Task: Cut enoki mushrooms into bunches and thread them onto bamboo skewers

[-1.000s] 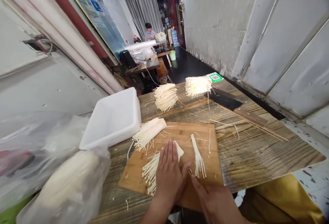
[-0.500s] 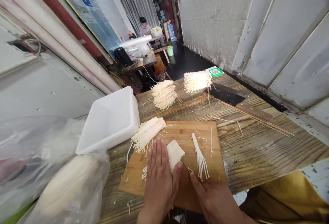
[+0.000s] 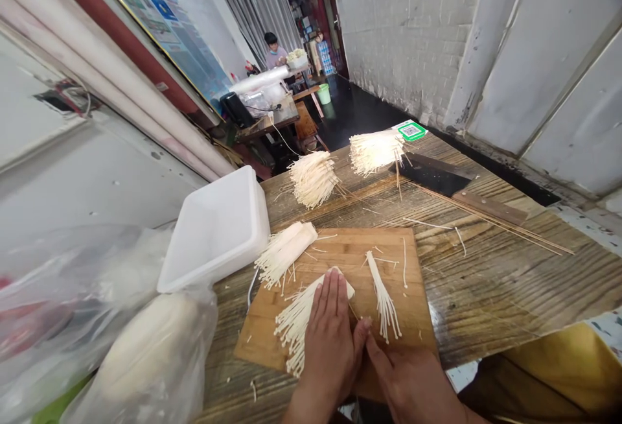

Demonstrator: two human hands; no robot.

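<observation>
My left hand [image 3: 333, 323] lies flat, fingers stretched out together, on a bunch of enoki mushrooms [image 3: 295, 320] on the wooden cutting board [image 3: 347, 242]. The caps fan out to its left. A thin bamboo skewer [image 3: 354, 310] shows at the right edge of the bunch, by my left thumb. My right hand [image 3: 413, 375] grips the skewer's near end between its fingers, which are partly hidden. To the right on the board rests a thin strand of enoki [image 3: 382, 294]. A thicker enoki bunch [image 3: 286, 252] overhangs the board's far left corner.
Two piles of skewered enoki, a left pile [image 3: 313, 179] and a right pile [image 3: 374, 152], lie at the table's far side. A cleaver [image 3: 437, 177] and loose skewers [image 3: 515, 229] are right. Left stand a white plastic tub [image 3: 214, 229] and plastic bags [image 3: 150, 353]. A person [image 3: 275, 54] sits far back.
My left hand has shifted right and onto the base of the enoki bunch, uncovering its stems and caps on the left. The right hand stays at the skewer. The view has shifted slightly.
</observation>
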